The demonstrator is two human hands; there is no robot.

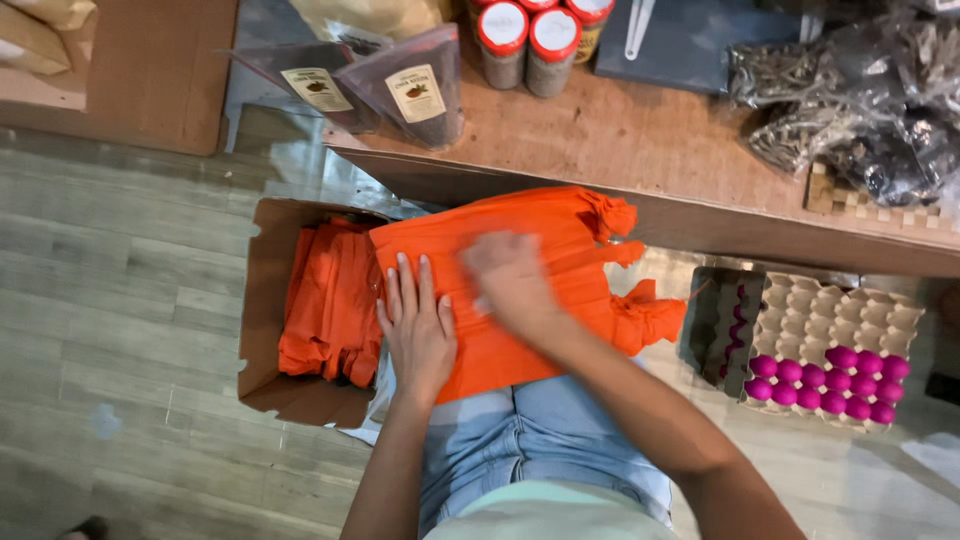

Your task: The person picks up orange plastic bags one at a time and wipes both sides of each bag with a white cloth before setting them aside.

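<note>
An orange plastic bag (540,230) lies flat across my lap, its knotted handles pointing right. My left hand (418,325) rests palm down on the bag's left part, fingers together and stretched out. Blurred by motion, my right hand (510,280) presses flat on the middle of the bag. Neither hand grips anything. Left of my knees stands an open cardboard box (262,300) holding a stack of more folded orange bags (330,305).
A brown counter (640,140) runs ahead, carrying two dark spice pouches (415,85), red-lidded jars (527,40) and clear bags of dried goods (850,100). An egg tray (850,320) with several magenta eggs (830,385) sits at the right. Grey plank floor (120,300) spreads left.
</note>
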